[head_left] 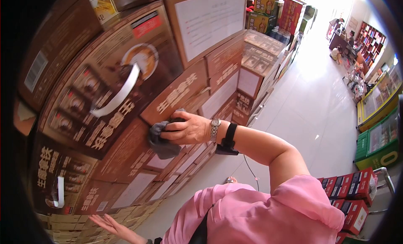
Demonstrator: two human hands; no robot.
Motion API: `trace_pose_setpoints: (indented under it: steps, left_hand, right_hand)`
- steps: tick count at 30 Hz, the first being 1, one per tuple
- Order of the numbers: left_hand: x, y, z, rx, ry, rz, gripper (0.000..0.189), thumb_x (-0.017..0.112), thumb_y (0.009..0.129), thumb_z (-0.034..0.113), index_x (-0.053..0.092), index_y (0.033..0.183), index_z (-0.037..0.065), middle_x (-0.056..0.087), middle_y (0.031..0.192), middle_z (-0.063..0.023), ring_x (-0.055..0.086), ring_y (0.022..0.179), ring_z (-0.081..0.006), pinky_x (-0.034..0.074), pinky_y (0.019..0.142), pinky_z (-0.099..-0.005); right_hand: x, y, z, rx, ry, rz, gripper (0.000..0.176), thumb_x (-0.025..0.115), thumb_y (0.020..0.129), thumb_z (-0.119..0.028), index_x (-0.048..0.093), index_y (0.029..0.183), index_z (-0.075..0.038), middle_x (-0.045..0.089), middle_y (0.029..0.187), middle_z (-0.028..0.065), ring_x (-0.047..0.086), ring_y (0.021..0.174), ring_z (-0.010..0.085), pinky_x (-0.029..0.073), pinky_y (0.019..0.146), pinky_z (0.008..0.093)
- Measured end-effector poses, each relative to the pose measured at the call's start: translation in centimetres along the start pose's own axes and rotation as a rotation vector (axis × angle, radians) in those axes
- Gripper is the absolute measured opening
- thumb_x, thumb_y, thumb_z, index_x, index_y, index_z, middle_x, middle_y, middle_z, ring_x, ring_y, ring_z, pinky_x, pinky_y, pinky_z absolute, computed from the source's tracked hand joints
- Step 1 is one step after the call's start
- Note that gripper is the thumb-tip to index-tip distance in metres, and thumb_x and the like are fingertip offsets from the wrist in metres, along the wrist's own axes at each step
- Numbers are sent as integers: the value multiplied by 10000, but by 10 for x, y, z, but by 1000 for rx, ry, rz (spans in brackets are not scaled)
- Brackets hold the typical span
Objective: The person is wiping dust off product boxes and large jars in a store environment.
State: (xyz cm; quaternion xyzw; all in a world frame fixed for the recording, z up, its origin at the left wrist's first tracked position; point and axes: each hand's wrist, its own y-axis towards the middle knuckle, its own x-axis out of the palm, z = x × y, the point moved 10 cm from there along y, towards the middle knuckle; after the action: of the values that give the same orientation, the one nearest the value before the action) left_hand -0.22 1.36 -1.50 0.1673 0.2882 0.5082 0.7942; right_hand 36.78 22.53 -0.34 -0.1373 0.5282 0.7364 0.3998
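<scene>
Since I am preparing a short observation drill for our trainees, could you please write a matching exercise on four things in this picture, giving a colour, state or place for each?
Column one:
1. Cloth
2. Wristwatch
3. Left hand
4. Shirt

Column two:
A. Pink
B. Open, at the lower left of the picture
C. Grey, held in the right hand
D. Silver-coloured

Right pairs: 1-C, 2-D, 3-B, 4-A.

Pink top (260, 210), silver wristwatch (215, 130)
</scene>
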Motion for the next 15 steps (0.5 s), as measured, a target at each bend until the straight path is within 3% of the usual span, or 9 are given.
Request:
trace_pose_setpoints:
  steps: [3, 7, 10, 15]
  left_hand:
    - [15, -24, 20, 0, 28, 57, 593, 468, 1063, 292, 227, 1588, 157, 265, 1614, -135, 315, 1470, -273, 314, 1203, -437]
    - [35, -57, 64, 119, 85, 105, 556, 475, 1062, 239, 272, 1569, 135, 327, 1580, -132, 355, 1443, -286, 341, 1183, -439]
    - [60, -85, 75, 187, 76, 50, 516, 475, 1061, 202, 317, 1544, 112, 361, 1556, -132, 395, 1410, -295, 375, 1152, -439]
    - [127, -128, 83, 173, 50, -252, 467, 468, 1052, 142, 366, 1504, 84, 349, 1554, -150, 433, 1374, -307, 441, 1071, -447]
  right_hand:
    - [-21, -8, 10, 46, 69, 33, 145, 680, 705, -193, 689, 846, -162, 605, 1279, 6, 537, 1163, 212, 422, 992, 456]
    - [-66, -34, 56, 332, 97, 96, 220, 705, 658, -182, 654, 866, -129, 617, 1193, 44, 551, 1135, 251, 441, 945, 436]
    - [-108, -81, 93, 525, 46, 132, 248, 697, 630, -95, 655, 874, -117, 608, 1147, 71, 542, 1135, 278, 442, 939, 440]
    - [-177, -185, 170, 904, -261, 163, 262, 601, 636, 20, 629, 880, -70, 599, 1077, 115, 540, 1091, 356, 446, 932, 458]
